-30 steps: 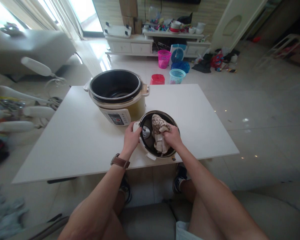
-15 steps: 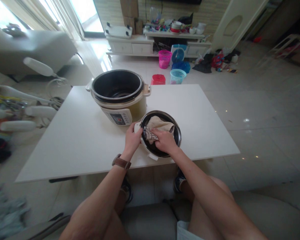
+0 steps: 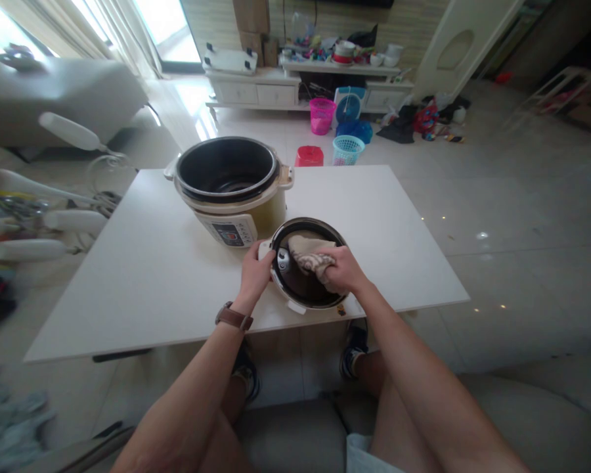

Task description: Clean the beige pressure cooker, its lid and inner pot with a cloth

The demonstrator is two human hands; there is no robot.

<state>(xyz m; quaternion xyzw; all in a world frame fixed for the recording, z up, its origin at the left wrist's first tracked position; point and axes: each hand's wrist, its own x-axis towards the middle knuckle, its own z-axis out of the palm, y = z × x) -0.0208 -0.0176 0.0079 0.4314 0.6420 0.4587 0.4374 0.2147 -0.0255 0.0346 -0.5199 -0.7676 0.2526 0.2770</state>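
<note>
A round cooker lid (image 3: 303, 292) lies upside down near the front edge of the white table (image 3: 152, 276). My left hand (image 3: 253, 272) grips the lid's left rim, a brown watch on that wrist. My right hand (image 3: 342, 270) is closed on a beige patterned cloth (image 3: 309, 253) and presses it into the lid's dark inner face. A small metal valve shows at the lid's left inside. Behind the lid stands the open cream pressure cooker (image 3: 229, 187) with its dark inner pot showing.
White chair parts (image 3: 39, 230) and clutter crowd the left side. Beyond the table sit a red box (image 3: 309, 156), a teal basket (image 3: 347, 150) and a pink basket (image 3: 322, 115) on the glossy floor. I sit on a grey sofa.
My right hand has swept the cloth across the lid's inside, from its right side to the left and back toward the upper middle. My left hand has kept its hold on the rim.
</note>
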